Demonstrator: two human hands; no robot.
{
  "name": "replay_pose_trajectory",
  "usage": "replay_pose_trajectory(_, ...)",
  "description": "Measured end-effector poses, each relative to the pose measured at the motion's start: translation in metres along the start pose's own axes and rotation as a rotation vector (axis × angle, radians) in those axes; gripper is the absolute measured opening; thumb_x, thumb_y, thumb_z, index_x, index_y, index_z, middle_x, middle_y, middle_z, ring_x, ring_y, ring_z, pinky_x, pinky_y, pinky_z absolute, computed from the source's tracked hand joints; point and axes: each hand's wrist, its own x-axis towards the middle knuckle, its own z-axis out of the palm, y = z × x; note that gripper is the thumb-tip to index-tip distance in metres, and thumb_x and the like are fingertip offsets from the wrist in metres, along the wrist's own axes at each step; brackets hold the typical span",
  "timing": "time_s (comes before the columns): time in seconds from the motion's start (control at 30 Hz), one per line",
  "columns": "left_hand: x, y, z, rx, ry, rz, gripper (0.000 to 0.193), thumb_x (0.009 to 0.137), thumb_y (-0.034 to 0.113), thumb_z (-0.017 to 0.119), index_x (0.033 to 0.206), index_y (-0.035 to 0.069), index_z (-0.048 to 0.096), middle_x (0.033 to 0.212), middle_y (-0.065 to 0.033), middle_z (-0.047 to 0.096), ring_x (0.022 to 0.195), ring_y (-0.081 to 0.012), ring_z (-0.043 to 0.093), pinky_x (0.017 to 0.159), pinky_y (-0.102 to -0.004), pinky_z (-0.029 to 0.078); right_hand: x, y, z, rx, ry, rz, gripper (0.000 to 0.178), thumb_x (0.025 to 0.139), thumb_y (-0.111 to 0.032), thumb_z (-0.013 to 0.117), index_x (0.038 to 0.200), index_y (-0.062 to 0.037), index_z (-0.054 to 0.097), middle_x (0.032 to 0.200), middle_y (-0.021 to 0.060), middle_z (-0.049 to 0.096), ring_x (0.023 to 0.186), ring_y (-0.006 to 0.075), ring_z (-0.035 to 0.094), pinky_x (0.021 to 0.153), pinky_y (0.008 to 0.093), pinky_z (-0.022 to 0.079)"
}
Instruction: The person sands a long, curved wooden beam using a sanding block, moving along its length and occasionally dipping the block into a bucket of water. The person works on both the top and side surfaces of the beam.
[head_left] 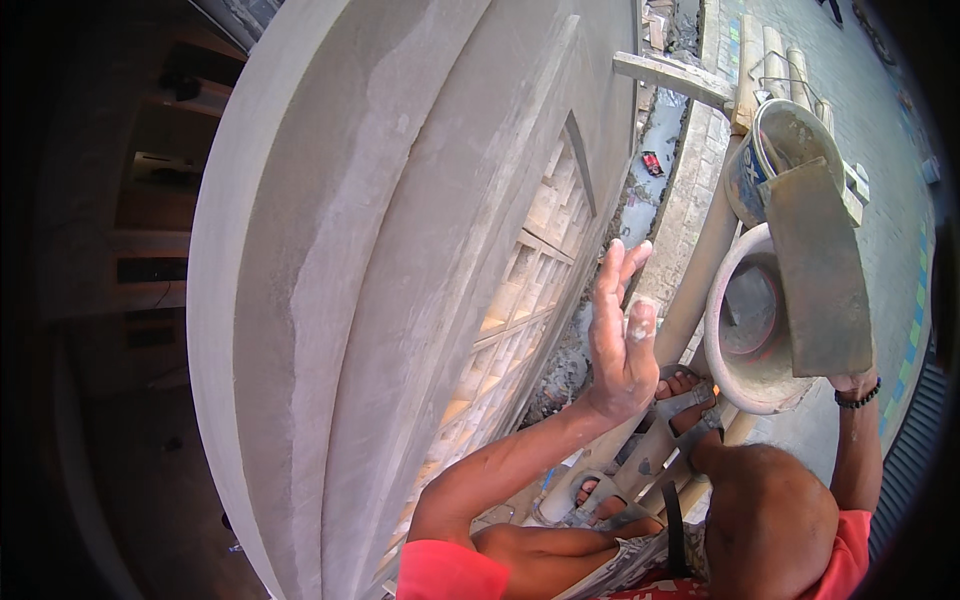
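My left hand (628, 350) is raised beside the grey plastered wall (380, 200), its fingers stretched out and holding nothing. White smears mark its fingertips. In my right hand (856, 383) is a flat rectangular plastering trowel (820, 275), with its broad face turned up and its handle hidden. The trowel covers part of a round, pale-rimmed basin (714, 340) that has a grey patch inside. Just beyond the basin stands a bucket (742, 185) with a blue label, partly behind the trowel's far end.
My sandalled feet (690, 405) are on poles (700, 280) high beside the wall. A wooden plank (675, 80) reaches from the wall to the poles. Below are a wet gutter (660, 130) with a red packet (652, 163) and paving (860, 90). The wall has a latticed opening (530, 255).
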Motion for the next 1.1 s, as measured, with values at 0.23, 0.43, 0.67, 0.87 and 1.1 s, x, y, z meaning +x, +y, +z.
replay_pose_trajectory(0.23, -0.019, 0.158, -0.085, 0.670, 0.190, 0.772, 0.058, 0.103, 0.035, 0.037, 0.152, 0.007, 0.023, 0.141, -0.0191, 0.048, 0.130, -0.0402, 0.048, 0.114, -0.0509, 0.031, 0.066, 0.082, 0.152, 0.490, -0.247, 0.362, 0.052, 0.094, -0.028, 0.063, 0.137, -0.0015, 0.048, 0.128, 0.0111, 0.061, 0.111, 0.0225, 0.064, 0.092, 0.0388, 0.055)
replay_pose_trajectory(0.43, -0.035, 0.202, -0.117, 0.944, 0.363, 0.738, 0.049, 0.101, 0.030, 0.038, 0.146, 0.010, 0.037, 0.138, -0.0165, 0.053, 0.130, -0.0386, 0.049, 0.116, -0.0511, 0.031, 0.090, 0.092, 0.235, 0.484, -0.506, 0.281, 0.051, 0.093, -0.025, 0.068, 0.135, -0.0032, 0.049, 0.124, 0.0078, 0.062, 0.110, 0.0184, 0.063, 0.096, 0.0354, 0.052)
replay_pose_trajectory(0.67, -0.052, 0.234, -0.130, 1.188, 0.356, 0.666, 0.044, 0.099, 0.025, 0.043, 0.140, 0.008, 0.045, 0.135, -0.0170, 0.055, 0.130, -0.0367, 0.050, 0.116, -0.0510, 0.031, 0.107, 0.117, 0.306, 0.100, -0.388, -0.227, 0.050, 0.088, -0.014, 0.070, 0.131, -0.0026, 0.049, 0.120, 0.0083, 0.057, 0.110, 0.0173, 0.057, 0.095, 0.0342, 0.046)
replay_pose_trajectory(0.87, -0.081, 0.220, -0.123, 1.215, 0.354, 0.487, 0.041, 0.099, 0.025, 0.047, 0.135, 0.005, 0.048, 0.135, -0.0183, 0.055, 0.130, -0.0364, 0.050, 0.115, -0.0514, 0.033, 0.128, 0.153, 0.330, -0.355, -0.053, -0.665, 0.051, 0.077, -0.004, 0.067, 0.126, -0.0050, 0.054, 0.100, 0.0118, 0.052, 0.093, 0.0260, 0.056, 0.083, 0.0362, 0.047)
replay_pose_trajectory(1.1, -0.111, 0.216, -0.121, 1.233, 0.312, 0.315, 0.041, 0.099, 0.023, 0.048, 0.134, 0.002, 0.048, 0.136, -0.0211, 0.052, 0.129, -0.0386, 0.050, 0.113, -0.0520, 0.035, 0.139, 0.162, 0.346, -0.411, -0.021, -0.803, 0.054, 0.076, -0.001, 0.067, 0.128, -0.0059, 0.054, 0.101, 0.0127, 0.051, 0.092, 0.0286, 0.052, 0.081, 0.0375, 0.046)
